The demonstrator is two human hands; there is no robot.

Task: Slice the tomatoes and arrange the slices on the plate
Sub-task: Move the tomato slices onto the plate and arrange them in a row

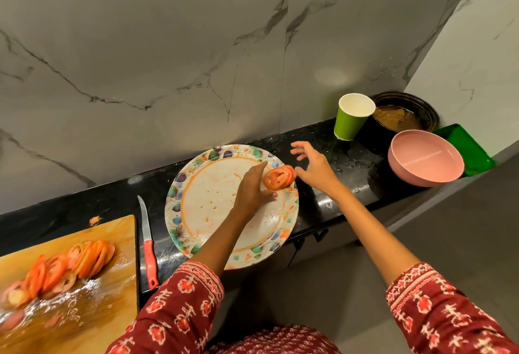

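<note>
**Asha:** Tomatoes come to the plate (pixel 196 213) in batches, so take it from the biggest thing down. The black counter (pixel 331 162) carries everything. Its largest item is the wooden cutting board (pixel 118 241) at the left, which is wet and holds most of the cut tomato slices (pixel 84 261), fanned in a loose row. The flowered plate sits in the middle, mostly bare, with smears of juice.

**Ben:** And the hands?

**Asha:** The left hand (pixel 252 188) rests on the plate beside a small stack of slices (pixel 279 178) at the right rim. Its fingers lie fairly straight against the stack, steadying it rather than pinching it. The right hand (pixel 314 168) hovers just past the rim, fingers spread, holding nothing.

**Ben:** So how should the step go?

**Asha:** I'd fan that stack along the inner ring, each slice overlapping the next, while the left hand keeps the stack from sliding. The right grip should pinch one slice lightly by its edge, since wet slices tear or slip easily.

**Ben:** Any risks?

**Asha:** The plate overhangs the counter's front edge, so pressing on the near rim could tip it. The knife (pixel 147 241) lies between board and plate, red handle nearest the person. I'd reach over it with care.
</note>
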